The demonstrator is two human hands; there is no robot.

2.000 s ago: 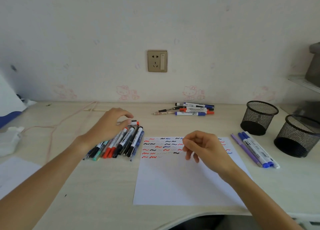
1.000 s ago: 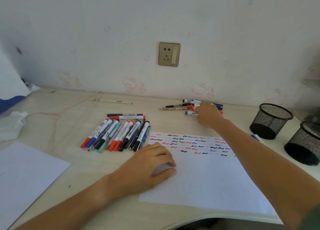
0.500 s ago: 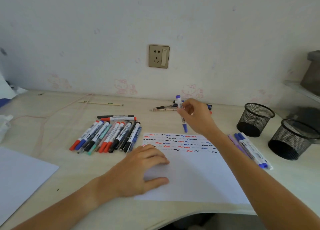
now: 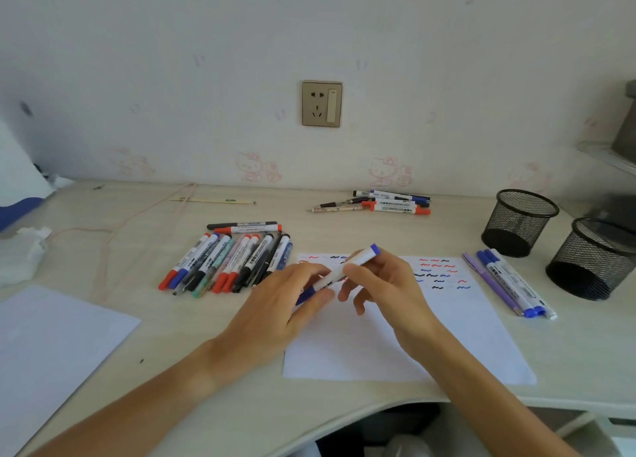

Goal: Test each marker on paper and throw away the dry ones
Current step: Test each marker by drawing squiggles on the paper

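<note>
Both hands on the blue marker (image 4: 344,270) over the test paper (image 4: 406,339) — left hand (image 4: 278,313) grips the capped end, right hand (image 4: 382,284) pinches the barrel.

Blue-capped white marker (image 4: 347,269) tilted above the paper (image 4: 447,336), gripped at both ends. Paper flat on desk, squiggles (red, blue, black) along its top. Row of markers (image 4: 227,263) left; four (image 4: 509,284) right.

Bare desk (image 4: 395,236) between marker pile (image 4: 227,260) and mesh cups (image 4: 519,222); back markers (image 4: 389,203) line the wall.
</note>
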